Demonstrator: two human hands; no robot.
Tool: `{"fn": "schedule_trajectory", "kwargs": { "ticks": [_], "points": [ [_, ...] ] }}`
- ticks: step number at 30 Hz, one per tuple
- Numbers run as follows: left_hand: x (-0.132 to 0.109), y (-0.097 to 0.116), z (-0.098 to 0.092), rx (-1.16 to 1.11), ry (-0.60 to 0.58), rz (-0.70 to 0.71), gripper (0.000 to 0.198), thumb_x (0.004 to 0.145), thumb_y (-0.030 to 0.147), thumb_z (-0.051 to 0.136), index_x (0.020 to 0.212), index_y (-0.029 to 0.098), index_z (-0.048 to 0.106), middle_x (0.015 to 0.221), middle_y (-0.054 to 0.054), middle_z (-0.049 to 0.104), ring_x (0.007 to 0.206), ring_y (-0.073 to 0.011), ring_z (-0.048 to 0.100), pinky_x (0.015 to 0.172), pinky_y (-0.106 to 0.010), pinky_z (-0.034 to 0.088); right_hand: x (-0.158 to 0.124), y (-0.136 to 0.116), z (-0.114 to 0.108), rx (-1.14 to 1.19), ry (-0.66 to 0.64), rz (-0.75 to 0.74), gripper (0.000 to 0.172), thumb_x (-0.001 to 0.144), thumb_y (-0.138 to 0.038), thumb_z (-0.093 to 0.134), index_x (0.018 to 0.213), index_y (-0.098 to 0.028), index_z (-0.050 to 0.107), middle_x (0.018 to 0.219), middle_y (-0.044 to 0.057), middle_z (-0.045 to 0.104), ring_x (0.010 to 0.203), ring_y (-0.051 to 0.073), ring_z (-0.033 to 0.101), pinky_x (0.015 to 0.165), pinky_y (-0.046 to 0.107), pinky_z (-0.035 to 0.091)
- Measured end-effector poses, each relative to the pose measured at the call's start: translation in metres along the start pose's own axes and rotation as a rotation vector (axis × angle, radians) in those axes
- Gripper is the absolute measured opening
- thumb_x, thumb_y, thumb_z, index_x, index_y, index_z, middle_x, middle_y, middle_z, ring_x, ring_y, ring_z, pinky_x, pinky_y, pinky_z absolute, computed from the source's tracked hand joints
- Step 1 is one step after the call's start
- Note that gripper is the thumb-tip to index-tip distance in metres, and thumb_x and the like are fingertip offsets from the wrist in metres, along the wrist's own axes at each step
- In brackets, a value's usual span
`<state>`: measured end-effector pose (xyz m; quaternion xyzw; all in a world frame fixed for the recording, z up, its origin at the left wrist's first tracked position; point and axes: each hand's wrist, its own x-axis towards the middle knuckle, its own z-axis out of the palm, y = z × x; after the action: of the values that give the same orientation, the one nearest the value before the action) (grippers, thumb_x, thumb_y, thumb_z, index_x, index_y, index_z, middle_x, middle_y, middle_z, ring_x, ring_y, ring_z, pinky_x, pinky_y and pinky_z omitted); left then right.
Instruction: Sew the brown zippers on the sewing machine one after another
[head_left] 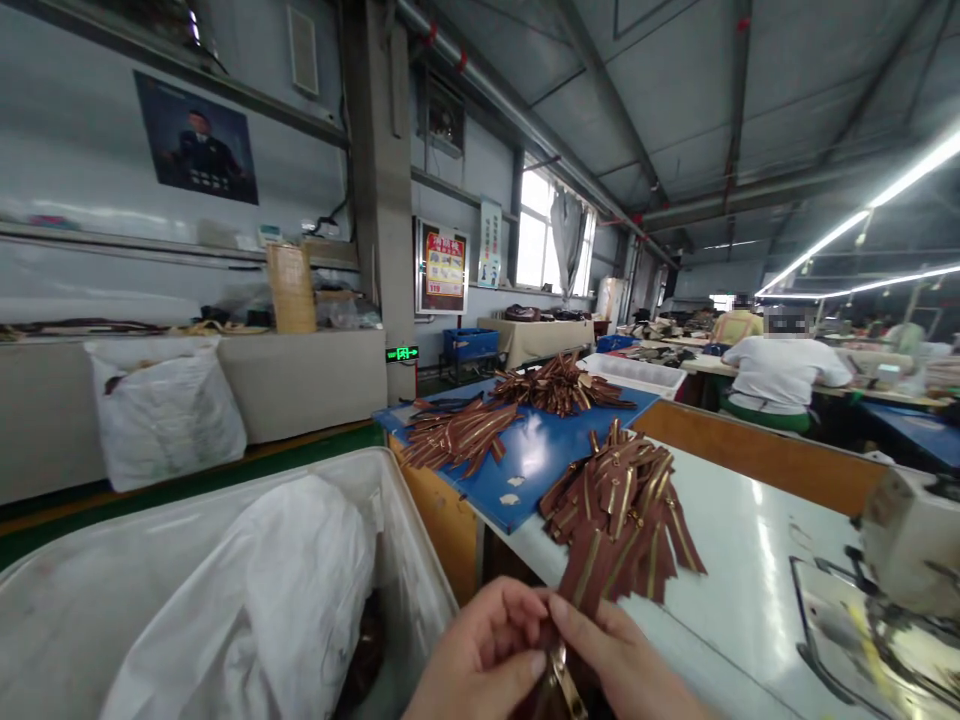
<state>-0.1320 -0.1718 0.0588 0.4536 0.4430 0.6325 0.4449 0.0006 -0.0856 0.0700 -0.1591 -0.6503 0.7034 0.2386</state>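
Observation:
Low in the middle of the head view, my left hand point(487, 650) and my right hand point(619, 655) come together on a brown zipper point(564, 690) with brass-coloured teeth and a metal pull. Both hands have their fingers closed on its upper part; its lower end runs out of the frame. Just beyond my right hand, a pile of brown zippers point(611, 500) spreads over the pale table point(731, 530). Two more piles lie farther off on the blue table: a flat bundle of zippers point(465, 432) and a thicker heap of zippers point(559, 385).
To my left stands a large white bin point(420, 560) with white cloth point(277, 590) in it. A sewing machine point(911, 560) occupies the right edge. Behind the blue table point(525, 475) are a white tray point(637, 372) and a seated person in white point(780, 370).

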Motion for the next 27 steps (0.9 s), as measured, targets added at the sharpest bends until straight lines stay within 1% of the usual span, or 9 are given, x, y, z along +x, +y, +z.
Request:
{"fn": "schedule_trajectory", "kwargs": {
  "ticks": [2, 4, 8, 10, 12, 15, 18, 23, 27],
  "points": [
    [0.005, 0.000, 0.007, -0.026, 0.110, 0.020, 0.035, 0.066, 0.040, 0.080, 0.085, 0.020, 0.059, 0.077, 0.002, 0.056, 0.071, -0.0130, 0.054, 0.065, -0.023, 0.040, 0.002, -0.005, 0.001, 0.060, 0.148, -0.006, 0.056, 0.075, -0.066, 0.059, 0.096, -0.016, 0.071, 0.077, 0.005, 0.068, 0.075, 0.019, 0.062, 0.071, 0.029, 0.049],
    [0.006, -0.002, 0.013, -0.091, 0.141, -0.039, 0.037, 0.067, 0.042, 0.078, 0.091, 0.022, 0.059, 0.083, 0.001, 0.059, 0.071, -0.0137, 0.056, 0.063, -0.023, 0.042, 0.006, -0.013, -0.004, 0.095, 0.248, -0.008, 0.055, 0.071, -0.065, 0.063, 0.096, -0.017, 0.071, 0.078, 0.004, 0.068, 0.071, 0.018, 0.061, 0.067, 0.029, 0.049],
    [-0.005, -0.014, 0.012, -0.130, -0.032, -0.254, 0.037, 0.072, 0.045, 0.073, 0.091, 0.018, 0.058, 0.082, -0.003, 0.065, 0.057, -0.0118, 0.057, 0.052, -0.021, 0.039, 0.018, -0.033, -0.023, 0.160, 0.338, 0.015, 0.055, 0.069, -0.060, 0.069, 0.098, -0.015, 0.070, 0.074, 0.005, 0.067, 0.062, 0.014, 0.058, 0.057, 0.024, 0.047],
    [-0.014, -0.019, 0.001, -0.059, -0.096, -0.347, 0.039, 0.070, 0.050, 0.073, 0.083, 0.016, 0.057, 0.072, -0.003, 0.066, 0.047, -0.0097, 0.054, 0.046, -0.020, 0.034, 0.022, -0.039, -0.035, 0.181, 0.368, 0.048, 0.053, 0.070, -0.057, 0.069, 0.102, -0.014, 0.069, 0.072, 0.004, 0.066, 0.057, 0.012, 0.055, 0.047, 0.021, 0.041],
    [-0.023, -0.017, -0.014, 0.027, -0.073, -0.393, 0.042, 0.069, 0.055, 0.071, 0.077, 0.016, 0.056, 0.067, -0.002, 0.065, 0.042, -0.0086, 0.051, 0.042, -0.019, 0.030, 0.022, -0.041, -0.045, 0.179, 0.380, 0.085, 0.050, 0.072, -0.054, 0.069, 0.105, -0.016, 0.068, 0.073, 0.003, 0.065, 0.054, 0.011, 0.052, 0.043, 0.020, 0.038],
    [-0.034, -0.004, -0.039, 0.151, 0.010, -0.412, 0.039, 0.073, 0.053, 0.066, 0.077, 0.016, 0.056, 0.065, -0.001, 0.064, 0.041, -0.0064, 0.047, 0.039, -0.018, 0.023, 0.018, -0.037, -0.055, 0.106, 0.337, 0.103, 0.045, 0.071, -0.051, 0.072, 0.099, -0.016, 0.071, 0.076, 0.002, 0.065, 0.057, 0.010, 0.052, 0.051, 0.020, 0.045],
    [-0.039, 0.013, -0.062, 0.266, 0.047, -0.459, 0.040, 0.076, 0.056, 0.062, 0.081, 0.016, 0.057, 0.059, 0.002, 0.059, 0.036, -0.0044, 0.036, 0.037, -0.020, 0.015, 0.016, -0.030, -0.059, 0.032, 0.247, 0.154, 0.047, 0.069, -0.053, 0.073, 0.098, -0.015, 0.071, 0.079, 0.005, 0.068, 0.065, 0.012, 0.057, 0.058, 0.021, 0.048],
    [-0.035, 0.036, -0.090, 0.353, 0.128, -0.445, 0.047, 0.068, 0.062, 0.065, 0.073, 0.017, 0.055, 0.044, 0.011, 0.030, 0.040, -0.0053, 0.020, 0.040, -0.021, 0.010, 0.017, -0.019, -0.070, -0.046, 0.232, 0.237, 0.042, 0.068, -0.052, 0.075, 0.085, -0.014, 0.072, 0.078, 0.008, 0.070, 0.068, 0.015, 0.062, 0.061, 0.024, 0.050],
    [-0.018, 0.061, -0.112, 0.306, 0.159, -0.432, 0.046, 0.066, 0.060, 0.070, 0.074, 0.018, 0.053, 0.045, 0.013, 0.023, 0.040, -0.0048, 0.012, 0.040, -0.021, 0.006, 0.014, -0.014, -0.084, -0.118, 0.201, 0.282, 0.041, 0.072, -0.055, 0.070, 0.080, -0.015, 0.072, 0.078, 0.008, 0.070, 0.069, 0.016, 0.062, 0.064, 0.024, 0.050]
  ]
}}
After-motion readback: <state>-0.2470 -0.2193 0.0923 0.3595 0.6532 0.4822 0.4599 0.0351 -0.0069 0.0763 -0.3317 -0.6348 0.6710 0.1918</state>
